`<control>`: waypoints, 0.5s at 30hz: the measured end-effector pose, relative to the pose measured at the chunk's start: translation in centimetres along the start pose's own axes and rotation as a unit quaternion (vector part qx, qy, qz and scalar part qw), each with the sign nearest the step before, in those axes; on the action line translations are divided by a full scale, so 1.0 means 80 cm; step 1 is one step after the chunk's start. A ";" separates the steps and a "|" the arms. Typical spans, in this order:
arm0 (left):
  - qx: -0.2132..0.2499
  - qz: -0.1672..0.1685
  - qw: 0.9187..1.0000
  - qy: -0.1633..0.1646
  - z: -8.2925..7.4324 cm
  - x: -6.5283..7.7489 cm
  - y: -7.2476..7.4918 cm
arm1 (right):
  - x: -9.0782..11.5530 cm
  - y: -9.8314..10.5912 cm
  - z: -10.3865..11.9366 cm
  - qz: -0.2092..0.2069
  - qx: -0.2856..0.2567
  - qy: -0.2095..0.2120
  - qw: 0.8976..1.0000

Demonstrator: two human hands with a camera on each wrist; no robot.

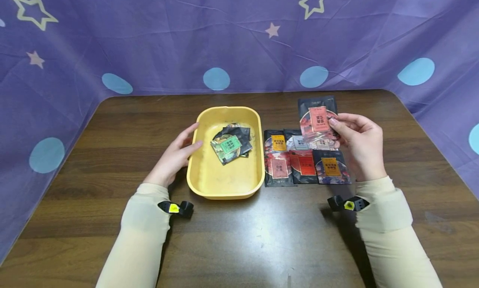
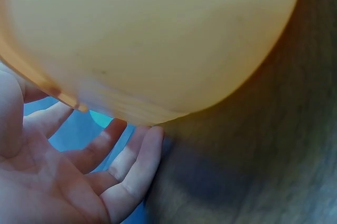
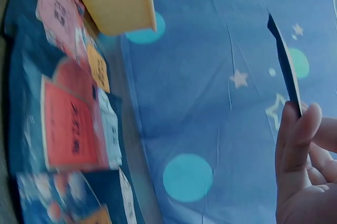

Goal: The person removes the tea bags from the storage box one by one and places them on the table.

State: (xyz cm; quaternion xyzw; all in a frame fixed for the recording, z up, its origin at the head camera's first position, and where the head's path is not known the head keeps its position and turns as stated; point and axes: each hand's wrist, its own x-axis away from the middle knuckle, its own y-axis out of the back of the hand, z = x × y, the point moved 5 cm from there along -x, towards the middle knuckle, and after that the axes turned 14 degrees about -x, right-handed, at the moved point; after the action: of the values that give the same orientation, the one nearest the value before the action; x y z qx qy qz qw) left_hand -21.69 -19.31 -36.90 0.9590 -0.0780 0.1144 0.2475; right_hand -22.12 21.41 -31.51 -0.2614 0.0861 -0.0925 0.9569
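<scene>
Right hand [image 1: 362, 143] pinches a pink-labelled sachet [image 1: 316, 117], partly hiding a pale-labelled one [image 1: 322, 145] beneath; left hand [image 1: 175, 158], fingers partly hidden, grips the yellow tub [image 1: 224, 182] beside it.

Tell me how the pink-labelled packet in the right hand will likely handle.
The packet is probably light, as the right hand holds it up by one edge. It seems fairly stiff, since the right wrist view shows it only slightly bowed. Being so thin edge-on there, it may flex if pressed.
</scene>
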 end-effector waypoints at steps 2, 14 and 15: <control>0.000 0.001 1.000 0.001 0.000 0.000 0.000 | -0.003 0.008 0.005 -0.009 -0.014 0.006 1.000; -0.001 0.003 1.000 0.001 -0.001 0.000 0.000 | -0.024 0.063 0.014 -0.037 -0.101 -0.014 0.994; -0.001 0.003 1.000 0.000 -0.001 0.000 0.000 | -0.026 0.067 0.014 -0.040 -0.108 -0.017 0.993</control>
State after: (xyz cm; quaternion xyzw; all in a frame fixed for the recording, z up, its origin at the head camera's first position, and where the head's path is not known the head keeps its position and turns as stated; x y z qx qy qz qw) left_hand -21.68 -19.28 -36.84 0.9584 -0.0809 0.1155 0.2480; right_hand -23.17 26.94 -33.12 -0.3684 0.0688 -0.1169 0.9197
